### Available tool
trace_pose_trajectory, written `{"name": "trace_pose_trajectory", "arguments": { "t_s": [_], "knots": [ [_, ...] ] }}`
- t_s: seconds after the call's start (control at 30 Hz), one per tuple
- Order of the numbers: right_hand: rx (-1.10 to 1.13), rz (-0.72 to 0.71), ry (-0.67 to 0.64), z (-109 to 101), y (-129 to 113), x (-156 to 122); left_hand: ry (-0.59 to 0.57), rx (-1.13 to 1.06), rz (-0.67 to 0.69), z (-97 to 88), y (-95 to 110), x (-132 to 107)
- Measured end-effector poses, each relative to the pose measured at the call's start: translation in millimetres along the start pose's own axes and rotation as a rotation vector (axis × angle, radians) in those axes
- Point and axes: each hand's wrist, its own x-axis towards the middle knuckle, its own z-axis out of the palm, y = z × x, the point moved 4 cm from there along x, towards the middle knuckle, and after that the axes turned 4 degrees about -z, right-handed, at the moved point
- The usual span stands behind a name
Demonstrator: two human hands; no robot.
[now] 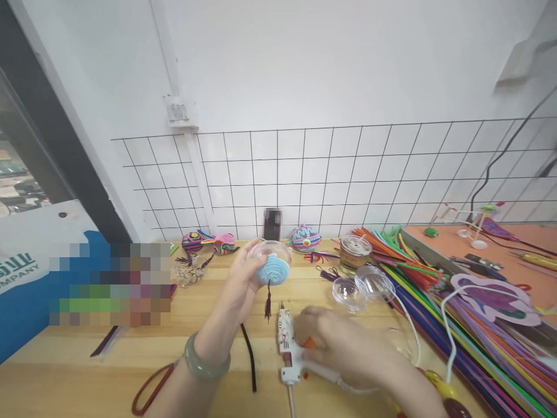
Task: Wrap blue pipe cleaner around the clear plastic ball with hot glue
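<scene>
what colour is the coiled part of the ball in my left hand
The coiled part is light blue, clearest in the head view.

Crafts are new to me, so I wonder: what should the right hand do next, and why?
Probably lift the glue gun toward the ball: the right hand, blurred, is at the gun's side, while the left hand holds the ball up, with light-blue coils covering it only partly.

White wall (pixel 322 64) w/ black wire grid (pixel 306 159) — wooden tabletop (pixel 209 325) below; dark post (pixel 46 119), far L. — poss. window frame.
</scene>
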Motion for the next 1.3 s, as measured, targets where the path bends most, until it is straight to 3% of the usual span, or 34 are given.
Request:
{"name": "trace_pose_trajectory", "arguments": {
  "t_s": [0.13,0.23,0.53,0.97,1.3],
  "knots": [
    [0.024,-0.134,0.481,-42,-3,-10,-0.076,-0.048,-0.115,16.3,-19,-9],
    [0.073,-0.174,0.646,-55,-2,-16,-0.113,-0.088,-0.218,26.1,-32,-16],
    [0.062,-0.203,0.492,-55,-9,-23,-0.182,-0.054,-0.269,31.9,-43,-22],
    [-0.011,-0.241,0.436,-58,-16,-23,-0.197,-0.01,-0.315,33.6,-42,-22],
    [0.009,-0.152,0.332,-54,-14,-24,-0.206,0.043,-0.358,34.8,-46,-25]
  ]
}}
